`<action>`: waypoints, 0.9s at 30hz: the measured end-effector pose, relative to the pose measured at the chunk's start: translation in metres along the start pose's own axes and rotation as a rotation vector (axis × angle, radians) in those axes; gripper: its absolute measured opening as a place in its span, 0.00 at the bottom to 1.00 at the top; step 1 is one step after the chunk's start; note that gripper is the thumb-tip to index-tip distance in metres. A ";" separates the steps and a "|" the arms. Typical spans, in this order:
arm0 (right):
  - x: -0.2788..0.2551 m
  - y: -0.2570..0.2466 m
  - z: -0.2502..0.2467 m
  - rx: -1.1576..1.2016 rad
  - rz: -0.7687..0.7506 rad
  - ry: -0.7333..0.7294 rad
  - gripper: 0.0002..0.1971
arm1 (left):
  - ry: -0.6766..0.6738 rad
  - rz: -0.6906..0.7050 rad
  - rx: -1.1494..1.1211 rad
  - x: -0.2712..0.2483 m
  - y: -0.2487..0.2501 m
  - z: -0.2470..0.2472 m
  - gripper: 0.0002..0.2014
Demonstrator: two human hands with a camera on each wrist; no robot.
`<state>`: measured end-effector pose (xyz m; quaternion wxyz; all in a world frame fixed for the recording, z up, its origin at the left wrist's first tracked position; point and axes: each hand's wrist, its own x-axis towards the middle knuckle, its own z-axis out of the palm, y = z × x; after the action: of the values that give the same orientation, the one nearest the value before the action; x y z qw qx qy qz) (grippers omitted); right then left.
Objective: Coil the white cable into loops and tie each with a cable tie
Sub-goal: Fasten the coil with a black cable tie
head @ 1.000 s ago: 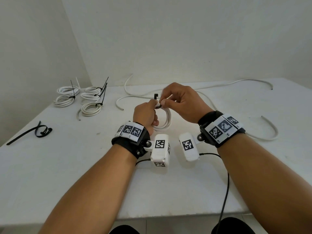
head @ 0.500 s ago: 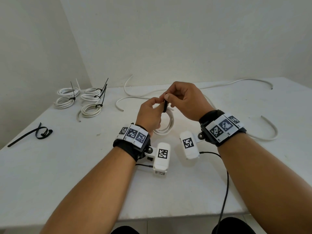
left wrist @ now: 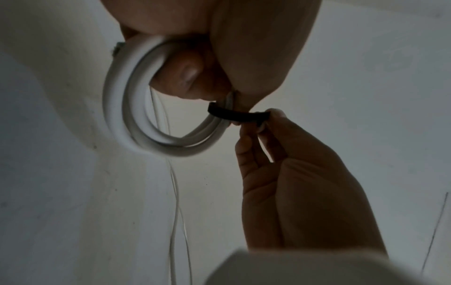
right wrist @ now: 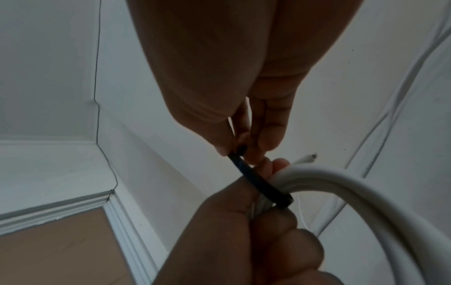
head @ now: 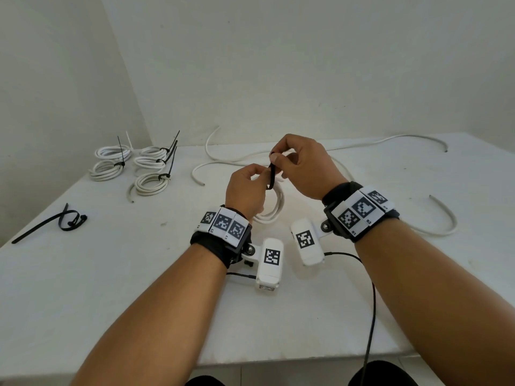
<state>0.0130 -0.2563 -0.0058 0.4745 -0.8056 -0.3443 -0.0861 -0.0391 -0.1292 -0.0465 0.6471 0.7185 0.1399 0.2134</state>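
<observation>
My left hand point(head: 260, 175) grips a small coil of white cable point(head: 274, 208) just above the white table point(head: 111, 288). A black cable tie point(head: 272, 175) wraps the top of the coil. My right hand point(head: 276, 160) pinches the tie's upper end between thumb and forefinger, above the left hand. In the left wrist view the tie point(left wrist: 239, 115) crosses the coil point(left wrist: 117, 108) as a taut black band, pinched by the right fingertips point(left wrist: 273, 113). In the right wrist view the tie point(right wrist: 258, 183) runs from those fingertips point(right wrist: 224, 150) down to the coil point(right wrist: 341, 179).
Several tied white coils point(head: 131, 165) lie at the table's back left, their black tie tails sticking up. Spare black cable ties point(head: 64, 220) lie at the left edge. Loose white cable point(head: 390, 139) snakes across the back and curves at the right point(head: 448, 218).
My right hand has risen from the top of the coil, drawing the black tie up into a longer visible strap. My left hand has turned slightly while keeping hold of the coil.
</observation>
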 end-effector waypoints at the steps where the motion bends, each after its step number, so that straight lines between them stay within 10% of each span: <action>1: -0.001 0.000 0.003 -0.014 -0.011 0.003 0.04 | -0.001 -0.023 -0.009 0.000 -0.001 -0.001 0.09; 10: -0.001 0.011 0.002 -0.032 0.039 0.025 0.06 | -0.121 0.074 0.076 -0.006 0.001 0.004 0.07; 18: -0.010 0.002 -0.005 0.610 0.268 0.103 0.06 | 0.046 -0.062 -0.095 -0.002 0.006 -0.002 0.07; 27: -0.019 -0.005 -0.002 0.322 0.186 0.024 0.08 | 0.090 -0.050 -0.040 -0.004 0.008 -0.004 0.14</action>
<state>-0.0039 -0.2655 -0.0094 0.6072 -0.7465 -0.2720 0.0050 -0.0453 -0.1282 -0.0386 0.6594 0.6913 0.1825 0.2323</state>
